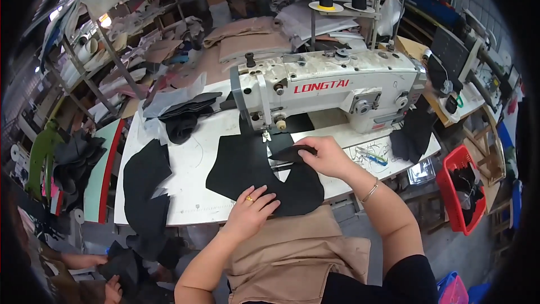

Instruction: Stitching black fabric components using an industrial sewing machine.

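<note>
A black fabric piece (239,164) with a cut-in notch lies on the white sewing table, its upper edge near the presser foot (266,135). My left hand (253,209), with a ring on one finger, rests flat on its near part, fingers stretched out. At the right of the notch, my right hand (326,157) pinches a smaller black fabric flap (288,153) and holds it raised off the table. Whether the flap is joined to the larger piece I cannot tell. Behind them stands the white sewing machine (332,79), its needle area just above the cloth.
More black fabric (147,177) drapes over the table's left edge, and folded dark pieces (188,114) sit behind it. Small snips (372,156) and thread scraps lie right of my right hand. A red basket (462,191) stands at right. Another person's hands (112,288) hold dark cloth at lower left.
</note>
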The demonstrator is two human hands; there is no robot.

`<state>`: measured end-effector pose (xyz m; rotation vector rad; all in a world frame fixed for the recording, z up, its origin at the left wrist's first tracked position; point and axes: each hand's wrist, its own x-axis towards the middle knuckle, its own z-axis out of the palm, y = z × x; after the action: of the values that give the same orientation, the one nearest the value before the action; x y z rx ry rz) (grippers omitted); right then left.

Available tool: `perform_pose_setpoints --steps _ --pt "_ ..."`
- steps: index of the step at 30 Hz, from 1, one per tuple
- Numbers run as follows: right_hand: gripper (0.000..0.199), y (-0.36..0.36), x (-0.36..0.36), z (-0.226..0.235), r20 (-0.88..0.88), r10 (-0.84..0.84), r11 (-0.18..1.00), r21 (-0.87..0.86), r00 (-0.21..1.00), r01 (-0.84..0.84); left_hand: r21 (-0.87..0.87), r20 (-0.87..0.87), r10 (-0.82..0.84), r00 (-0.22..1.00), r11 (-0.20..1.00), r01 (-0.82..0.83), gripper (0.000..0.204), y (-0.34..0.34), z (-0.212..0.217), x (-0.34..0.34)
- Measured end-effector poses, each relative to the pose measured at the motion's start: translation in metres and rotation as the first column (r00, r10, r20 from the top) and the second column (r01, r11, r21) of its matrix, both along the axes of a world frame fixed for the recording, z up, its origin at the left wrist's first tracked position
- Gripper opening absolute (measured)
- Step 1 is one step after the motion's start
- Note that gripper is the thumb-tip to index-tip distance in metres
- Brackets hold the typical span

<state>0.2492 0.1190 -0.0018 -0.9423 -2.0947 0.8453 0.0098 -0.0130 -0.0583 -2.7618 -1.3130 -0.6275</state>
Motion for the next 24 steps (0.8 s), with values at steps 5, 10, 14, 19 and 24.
perform_pose_setpoints --steps 5,10,14,19,24 --pt "0.021 0.003 0.004 0.003 -0.003 -0.029 0.998 -0.048 1.000 0.028 -0.003 -0.002 0.004 1.000 1.000 -0.004 0.042 0.000 -0.002 0.001" --pt "0.024 0.007 0.002 0.000 -0.116 -0.193 0.955 -0.249 0.974 0.159 0.000 0.029 0.023 0.999 1.000 -0.023 0.041 -0.001 -0.004 0.005" --pt "0.058 0.002 0.007 -0.001 0.219 -0.172 0.956 -0.197 0.961 0.216 -0.014 0.091 0.089 0.992 0.996 -0.088 0.039 -0.003 -0.003 0.012" --pt "0.070 -0.027 0.015 -0.041 0.268 -0.146 0.989 0.037 0.952 0.141 0.001 0.141 0.133 0.981 0.991 -0.135 0.033 -0.005 -0.002 0.023" --pt "0.043 -0.037 0.021 -0.049 -0.055 -0.255 0.867 -0.454 0.965 0.203 -0.003 0.158 0.173 0.972 0.985 -0.175 0.030 -0.006 -0.002 0.034"
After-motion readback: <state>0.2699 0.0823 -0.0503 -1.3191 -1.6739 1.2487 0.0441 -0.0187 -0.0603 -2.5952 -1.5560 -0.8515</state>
